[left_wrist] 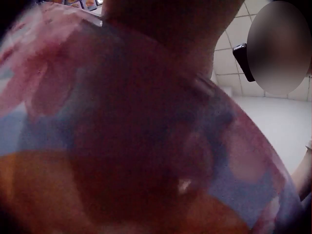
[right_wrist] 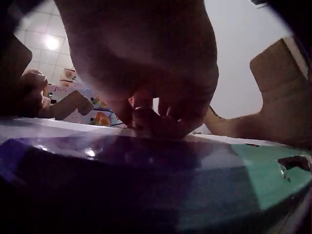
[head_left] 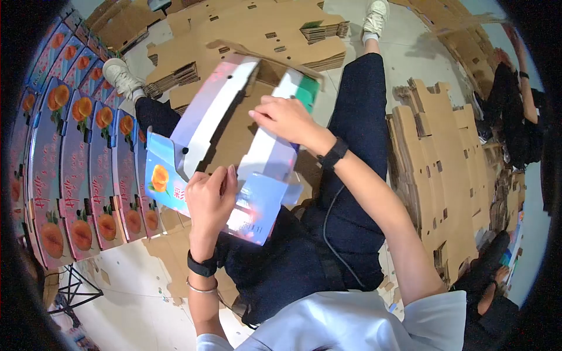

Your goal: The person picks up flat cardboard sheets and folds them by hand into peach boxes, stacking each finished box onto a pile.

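Observation:
A partly folded printed carton [head_left: 266,149] lies tilted across the lap in the head view, its brown inside facing up. At its near corner, the left hand [head_left: 212,196] grips the edge with curled fingers. The right hand [head_left: 290,120] has its fingers bent over the white top edge of the right wall, between the purple part and the green end. In the right wrist view, the fingertips of the right hand [right_wrist: 151,109] meet the white fold of the carton [right_wrist: 219,170]. The printed side of the carton [left_wrist: 44,92] fills most of the left wrist view, hiding the left fingers.
Printed cartons [head_left: 79,169] stand in rows at the left. Flat brown cardboard sheets [head_left: 439,181] are stacked at the right, and more cardboard [head_left: 234,29] lies ahead between the feet. A black metal stand [head_left: 73,289] is at the lower left. Other people sit at the right edge.

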A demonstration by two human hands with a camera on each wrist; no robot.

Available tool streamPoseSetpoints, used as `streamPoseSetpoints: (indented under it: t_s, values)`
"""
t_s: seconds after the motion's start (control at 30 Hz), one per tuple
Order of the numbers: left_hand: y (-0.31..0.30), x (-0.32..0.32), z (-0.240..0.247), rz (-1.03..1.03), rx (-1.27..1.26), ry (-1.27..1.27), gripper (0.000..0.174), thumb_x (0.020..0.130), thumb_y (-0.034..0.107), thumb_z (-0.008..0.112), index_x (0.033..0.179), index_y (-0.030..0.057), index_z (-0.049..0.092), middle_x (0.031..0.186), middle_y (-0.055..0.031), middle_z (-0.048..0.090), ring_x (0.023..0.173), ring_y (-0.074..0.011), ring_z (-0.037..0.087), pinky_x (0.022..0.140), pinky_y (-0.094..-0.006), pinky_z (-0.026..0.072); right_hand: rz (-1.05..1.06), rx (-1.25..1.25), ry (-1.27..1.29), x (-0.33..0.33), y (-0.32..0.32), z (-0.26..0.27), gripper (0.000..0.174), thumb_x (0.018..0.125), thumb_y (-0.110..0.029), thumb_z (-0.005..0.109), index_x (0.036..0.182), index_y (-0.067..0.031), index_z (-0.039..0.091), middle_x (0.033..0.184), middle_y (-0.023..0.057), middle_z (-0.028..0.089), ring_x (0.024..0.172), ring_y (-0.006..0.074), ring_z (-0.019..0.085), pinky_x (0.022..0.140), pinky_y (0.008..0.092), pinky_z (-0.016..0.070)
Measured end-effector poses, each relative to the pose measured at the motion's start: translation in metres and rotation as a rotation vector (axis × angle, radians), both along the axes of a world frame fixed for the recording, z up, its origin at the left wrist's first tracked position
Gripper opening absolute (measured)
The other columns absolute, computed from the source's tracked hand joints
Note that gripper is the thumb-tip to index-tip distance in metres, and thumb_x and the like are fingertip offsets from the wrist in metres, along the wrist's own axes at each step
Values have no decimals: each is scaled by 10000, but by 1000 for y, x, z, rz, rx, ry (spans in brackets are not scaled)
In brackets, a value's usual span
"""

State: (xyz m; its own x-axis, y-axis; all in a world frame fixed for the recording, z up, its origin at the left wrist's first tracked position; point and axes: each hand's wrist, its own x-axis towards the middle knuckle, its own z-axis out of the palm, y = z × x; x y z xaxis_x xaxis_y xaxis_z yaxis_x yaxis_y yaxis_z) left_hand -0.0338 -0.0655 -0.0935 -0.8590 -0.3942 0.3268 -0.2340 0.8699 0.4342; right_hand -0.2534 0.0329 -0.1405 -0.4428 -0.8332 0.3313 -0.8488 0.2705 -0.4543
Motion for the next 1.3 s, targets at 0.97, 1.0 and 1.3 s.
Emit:
streamPoseSetpoints:
  t_s: [0.97, 1.0, 1.3]
  values:
    - [-109, 80, -2, 183, 349, 805, 442, 1009, 292, 282, 694, 49, 474, 533, -35, 442, 561, -134, 445, 950, -433, 417, 207, 697, -278, 25, 97, 69, 402, 867, -443, 573, 767, -67, 671, 750, 164, 663, 736, 344, 647, 631, 445, 498]
    - [-105, 81, 1, 262, 318, 764, 440, 1012, 296, 279, 705, 47, 472, 546, -38, 453, 569, -132, 446, 973, -442, 406, 212, 694, -276, 25, 100, 62, 402, 867, -443, 573, 767, -67, 671, 750, 164, 663, 736, 344, 647, 631, 445, 498]
    - [-92, 89, 7, 331, 401, 726, 478, 1043, 352, 271, 738, 55, 487, 626, -43, 428, 644, -155, 451, 1032, -408, 360, 519, 722, -238, 80, 83, 23, 392, 802, -443, 655, 903, -65, 629, 793, 158, 667, 803, 372, 643, 703, 462, 491]
